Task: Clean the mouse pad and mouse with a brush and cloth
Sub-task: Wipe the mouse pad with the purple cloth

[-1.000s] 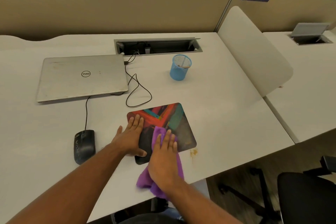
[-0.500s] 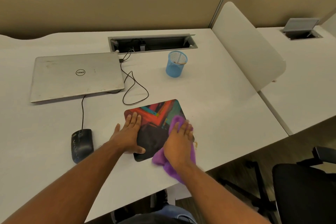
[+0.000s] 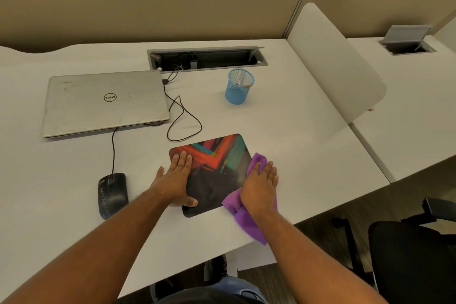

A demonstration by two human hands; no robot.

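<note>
A colourful mouse pad [image 3: 217,155] lies on the white desk [image 3: 283,131] near its front edge. My left hand [image 3: 176,180] rests flat on the pad's left side, fingers straight. My right hand [image 3: 260,185] presses a purple cloth [image 3: 243,215] against the pad's right edge, fingers spread over it; part of the cloth hangs past the desk edge. A black wired mouse [image 3: 112,194] sits to the left of the pad, apart from both hands. A brush handle shows inside the blue mesh cup [image 3: 238,86].
A closed silver laptop [image 3: 103,102] lies at the back left, its cable [image 3: 183,118] looping toward the pad. A cable hatch [image 3: 207,58] is open behind it. A white divider panel [image 3: 333,64] stands on the right. A black chair [image 3: 414,259] is at lower right.
My right hand has slid the purple cloth from the pad's middle rightward to its right edge. My left hand has stayed flat on the pad's left side.
</note>
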